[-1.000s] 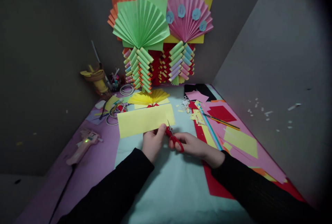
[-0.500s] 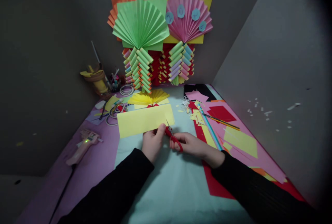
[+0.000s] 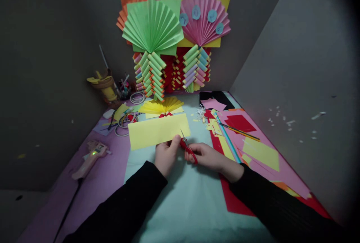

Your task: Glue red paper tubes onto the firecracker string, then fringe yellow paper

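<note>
My left hand point(image 3: 166, 155) pinches the lower edge of a yellow paper strip point(image 3: 154, 132) between thumb and fingers, holding it up over the pale green table covering point(image 3: 180, 201). In my right hand point(image 3: 204, 156) are small scissors with red handles point(image 3: 191, 154), my fingers wrapped around the handle loops. The blades point up and to the left, close to the right end of the strip, just right of my left thumb. Behind the strip lies a yellow pleated paper fan point(image 3: 163, 105) with something red at its base.
Paper fan decorations point(image 3: 152, 25) hang at the back. A glue gun point(image 3: 91, 158) with a lit green light lies left. Right are paper sheets point(image 3: 261, 153), a pencil point(image 3: 242, 132) and scraps; cables point(image 3: 123, 125) lie back left.
The yellow strip and my left hand have shifted very slightly to the right. The scissors are still in my right hand, with their angle nearly the same.
</note>
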{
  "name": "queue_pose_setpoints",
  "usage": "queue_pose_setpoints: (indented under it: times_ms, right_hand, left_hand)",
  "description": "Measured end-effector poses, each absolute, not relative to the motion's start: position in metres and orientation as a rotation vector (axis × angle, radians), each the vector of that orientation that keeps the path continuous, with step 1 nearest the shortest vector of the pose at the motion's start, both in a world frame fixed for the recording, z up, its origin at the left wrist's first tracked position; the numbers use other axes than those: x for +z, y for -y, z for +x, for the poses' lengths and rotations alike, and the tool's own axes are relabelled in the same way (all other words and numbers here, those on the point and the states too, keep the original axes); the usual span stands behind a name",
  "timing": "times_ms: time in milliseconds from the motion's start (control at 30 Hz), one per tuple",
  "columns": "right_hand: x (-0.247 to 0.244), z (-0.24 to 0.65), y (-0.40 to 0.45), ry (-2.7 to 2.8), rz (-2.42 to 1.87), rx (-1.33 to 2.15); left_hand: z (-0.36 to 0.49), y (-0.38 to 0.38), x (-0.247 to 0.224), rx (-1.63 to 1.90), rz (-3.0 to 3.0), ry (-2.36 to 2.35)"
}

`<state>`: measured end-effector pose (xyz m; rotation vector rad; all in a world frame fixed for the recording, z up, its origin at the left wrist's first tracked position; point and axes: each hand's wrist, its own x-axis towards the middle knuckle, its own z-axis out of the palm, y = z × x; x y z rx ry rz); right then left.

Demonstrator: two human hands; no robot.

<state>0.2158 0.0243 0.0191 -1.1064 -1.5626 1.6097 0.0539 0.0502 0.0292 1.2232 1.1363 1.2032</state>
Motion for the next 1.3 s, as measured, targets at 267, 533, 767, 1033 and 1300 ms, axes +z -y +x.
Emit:
queue_pose_setpoints:
  times_ms: [267,533,767,1033,1300]
  right_hand:
    - [0.0181,0.216,-0.0244,1.559,-1.118,1.593]
    - [0.0162,0.2174,-0.0254,1.563,-1.121,1.569]
    - [0.0175,0.219,-0.0257,1.575,-1.146,1.555]
    - [0.0172,0.2197,-0.026,1.571,-1.169,1.522]
    - [0.018,0.2203,-0.0265,1.557,-1.165,1.501]
  left_hand:
    - [0.0553,-0.0485,0.0295,1.17,1.238,-1.159]
    - [0.0563,-0.047,0.0296,1.161,1.232,-1.147]
    - [0.0572,-0.0465,0.0264,1.156,1.251,-1.115]
    - [0.0573,-0.0461,0.0237,1.15,1.304,-1.105]
    - [0.0582,-0.046,0.0235,1.144,1.256,-1.08]
